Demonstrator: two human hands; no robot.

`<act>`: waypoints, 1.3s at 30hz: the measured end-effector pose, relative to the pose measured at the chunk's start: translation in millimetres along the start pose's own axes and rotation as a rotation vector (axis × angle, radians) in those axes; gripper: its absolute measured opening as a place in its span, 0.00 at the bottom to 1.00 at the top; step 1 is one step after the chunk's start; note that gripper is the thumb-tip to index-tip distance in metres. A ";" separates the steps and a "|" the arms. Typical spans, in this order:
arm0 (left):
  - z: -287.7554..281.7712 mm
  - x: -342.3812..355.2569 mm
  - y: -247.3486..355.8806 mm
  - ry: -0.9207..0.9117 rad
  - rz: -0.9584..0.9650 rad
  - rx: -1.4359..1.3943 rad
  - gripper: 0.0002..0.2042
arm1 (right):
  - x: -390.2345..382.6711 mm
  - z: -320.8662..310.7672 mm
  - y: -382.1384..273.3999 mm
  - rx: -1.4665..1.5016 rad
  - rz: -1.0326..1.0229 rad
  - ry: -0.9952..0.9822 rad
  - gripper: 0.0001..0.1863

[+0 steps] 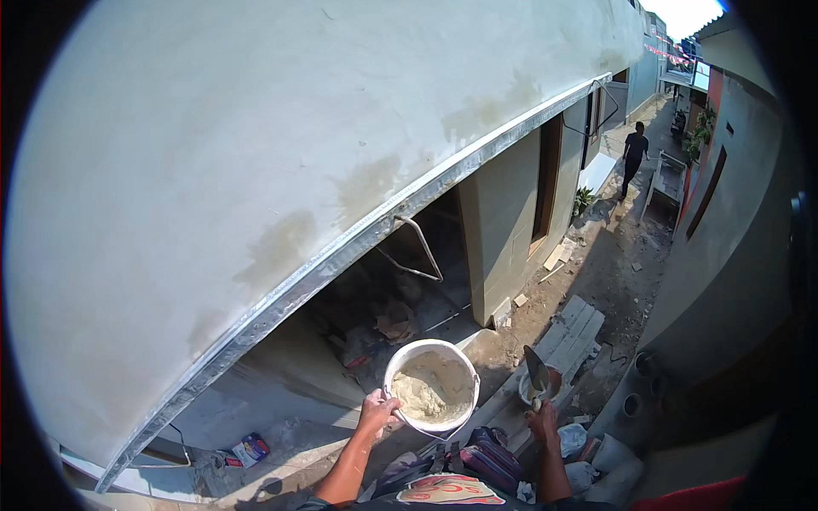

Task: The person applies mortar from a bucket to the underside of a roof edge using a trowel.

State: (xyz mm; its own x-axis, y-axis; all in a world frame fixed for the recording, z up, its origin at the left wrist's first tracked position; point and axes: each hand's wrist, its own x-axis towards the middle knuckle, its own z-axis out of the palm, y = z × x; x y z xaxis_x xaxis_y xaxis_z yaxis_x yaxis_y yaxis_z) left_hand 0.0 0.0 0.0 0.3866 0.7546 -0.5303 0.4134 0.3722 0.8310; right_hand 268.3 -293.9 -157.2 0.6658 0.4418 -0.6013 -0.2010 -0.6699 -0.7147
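My left hand (377,414) is closed on the left rim of a white bucket (474,407), which is held up in front of my body. Inside the bucket is a pale, thick plaster-like mix (429,393), and its wire handle hangs down at the near side. My right hand (543,423) grips the handle of a trowel (537,372), its pointed dark blade directed up and away from me, apart from the bucket. Behind the trowel, a smaller container (555,381) stands far below and is partly covered by the blade.
A large grey wall (256,128) with damp patches fills the left, ending in a metal-edged lower lip (311,279). Bent metal brackets (423,247) stick out beneath it. Far below lie planks (573,336), sacks (615,468) and rubble. A person (633,162) walks in the alley.
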 end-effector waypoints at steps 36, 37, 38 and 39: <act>-29.6 -222.2 -218.1 1.292 -0.119 -0.675 0.10 | -33.3 200.9 -181.6 -0.717 -1.373 -1.004 0.17; -37.0 -221.8 -234.3 1.345 -0.114 -0.678 0.11 | -22.9 207.7 -169.6 -0.820 -1.625 -0.929 0.17; -43.0 -233.1 -228.5 1.304 -0.155 -0.747 0.18 | -21.3 215.8 -163.2 -0.919 -1.868 -0.831 0.18; -50.6 -237.9 -235.5 1.301 -0.153 -0.748 0.18 | -42.8 221.3 -171.6 -0.920 -1.869 -0.828 0.18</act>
State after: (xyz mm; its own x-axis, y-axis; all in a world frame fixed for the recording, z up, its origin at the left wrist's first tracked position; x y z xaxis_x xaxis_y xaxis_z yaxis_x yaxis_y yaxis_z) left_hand -231.1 -239.8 -61.0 -0.7654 0.4734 -0.4360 -0.2776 0.3685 0.8872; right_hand 115.3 -65.8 -87.9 -0.7568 0.6227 0.1985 0.5513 0.7714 -0.3179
